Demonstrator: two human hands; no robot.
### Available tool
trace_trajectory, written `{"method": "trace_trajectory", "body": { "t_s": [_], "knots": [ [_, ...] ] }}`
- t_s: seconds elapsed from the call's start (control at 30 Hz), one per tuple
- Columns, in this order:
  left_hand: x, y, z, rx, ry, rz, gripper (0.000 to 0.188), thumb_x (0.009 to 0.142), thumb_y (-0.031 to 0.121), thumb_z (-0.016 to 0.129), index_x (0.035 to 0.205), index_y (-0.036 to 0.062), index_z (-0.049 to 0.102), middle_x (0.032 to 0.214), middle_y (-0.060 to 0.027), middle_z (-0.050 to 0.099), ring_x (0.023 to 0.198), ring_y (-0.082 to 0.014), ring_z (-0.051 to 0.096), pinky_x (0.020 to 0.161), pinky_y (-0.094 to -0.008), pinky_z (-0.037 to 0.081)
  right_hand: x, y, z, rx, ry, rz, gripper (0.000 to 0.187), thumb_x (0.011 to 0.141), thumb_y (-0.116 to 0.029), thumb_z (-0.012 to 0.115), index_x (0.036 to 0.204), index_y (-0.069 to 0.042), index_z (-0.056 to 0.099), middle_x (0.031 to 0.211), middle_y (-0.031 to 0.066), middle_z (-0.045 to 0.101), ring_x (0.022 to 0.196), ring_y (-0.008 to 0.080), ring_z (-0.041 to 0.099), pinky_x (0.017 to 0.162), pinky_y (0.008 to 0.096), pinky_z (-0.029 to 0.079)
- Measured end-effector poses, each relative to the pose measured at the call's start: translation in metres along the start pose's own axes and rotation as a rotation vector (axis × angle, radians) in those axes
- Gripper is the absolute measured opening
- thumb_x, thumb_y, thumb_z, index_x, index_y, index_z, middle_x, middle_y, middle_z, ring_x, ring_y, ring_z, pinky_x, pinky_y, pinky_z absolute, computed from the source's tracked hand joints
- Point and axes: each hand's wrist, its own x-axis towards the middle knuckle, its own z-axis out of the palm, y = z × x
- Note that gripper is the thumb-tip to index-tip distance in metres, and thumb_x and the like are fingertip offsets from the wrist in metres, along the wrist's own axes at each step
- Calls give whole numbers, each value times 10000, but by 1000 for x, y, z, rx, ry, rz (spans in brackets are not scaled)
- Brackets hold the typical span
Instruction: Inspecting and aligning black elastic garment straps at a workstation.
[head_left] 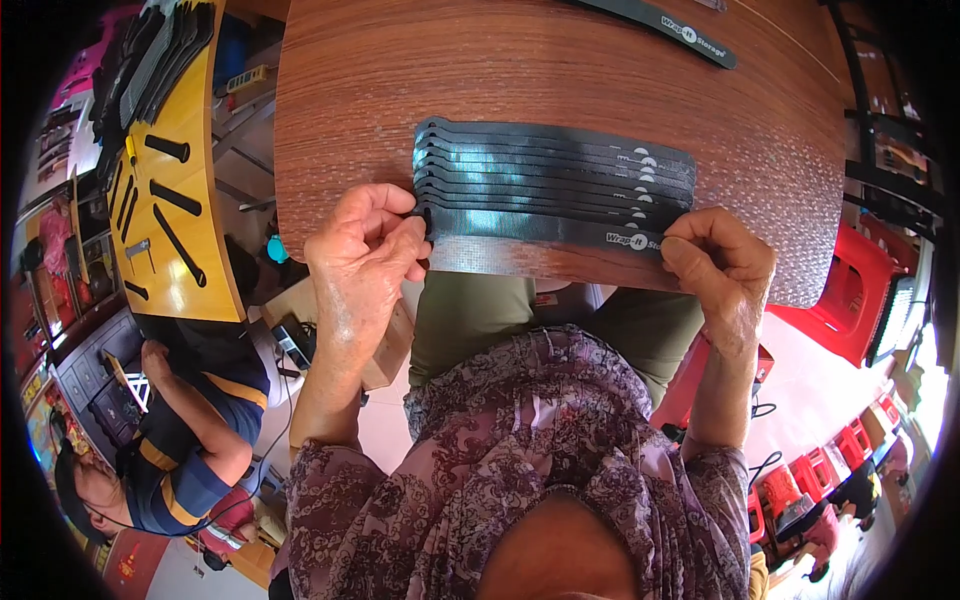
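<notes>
Several flat black straps (540, 172) lie overlapped like steps on the brown wooden table, their rounded, notched ends lined up at the left. White printing shows near their right ends. The nearest strap (520, 224) lies along the front of the row, close to the table's near edge. My left hand (365, 245) pinches its left end between thumb and fingers. At the other end, my right hand (722, 262) grips the strap's right tip, with thumb and forefinger closed on it.
Another black strap (670, 32) lies at the table's far right. To the left, a yellow table (190, 240) carries more black straps and a caliper (140, 250). A co-worker in a striped shirt (195, 470) sits beside it. Red plastic stools (858, 290) stand at the right.
</notes>
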Motion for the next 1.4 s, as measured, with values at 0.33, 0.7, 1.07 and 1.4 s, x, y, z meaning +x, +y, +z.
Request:
{"method": "trace_trajectory", "body": {
  "t_s": [0.33,0.7,1.07,1.4],
  "knots": [
    [1,-16,1,198,74,224,175,785,-71,613,938,4,570,655,-9,586,581,-34,512,509,-192,425,0,-2,0,-46,-5,-2,38,752,-11,635,772,17,619,677,3,567,616,55,500,558,203,394],
    [-1,-14,4,191,73,229,207,778,-78,618,954,8,552,640,-2,562,586,-33,502,531,-187,418,1,0,-2,-18,-2,-16,40,751,-16,636,782,9,626,666,2,568,592,47,488,530,191,372],
    [-1,-11,9,219,84,219,226,777,-102,596,963,14,543,640,25,515,593,-16,452,536,-162,366,-2,4,-5,-74,-16,-81,45,741,-12,638,776,10,621,673,41,597,587,60,531,521,219,409],
    [2,-15,8,205,88,229,222,791,-58,616,986,25,548,654,21,521,538,-11,421,442,-155,312,-2,8,-8,-81,-36,-114,65,769,-37,656,810,-1,620,683,76,597,583,117,556,533,268,440]
  ]
}}
